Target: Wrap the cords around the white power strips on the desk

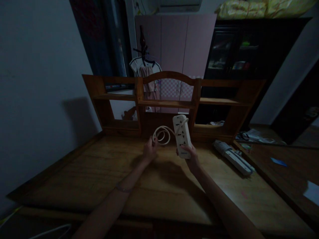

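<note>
My right hand [189, 155] grips the lower end of a white power strip [182, 136], held upright above the desk with its sockets toward me. From the strip a white cord [164, 127] runs leftward in loose loops. My left hand [150, 149] is closed on those loops, its fingertips partly hidden by them. On the desk's right side lies a second power strip [235, 158] with a grey cord wound around its far end, apart from both hands.
The wooden desk [99, 172] has a shelf unit [169, 103] along its back edge. A wall [37, 83] closes the left side. Farther right, a blue card [278, 162] and white paper [312, 192] lie on a lower brown surface. Pink cabinets [174, 43] stand behind.
</note>
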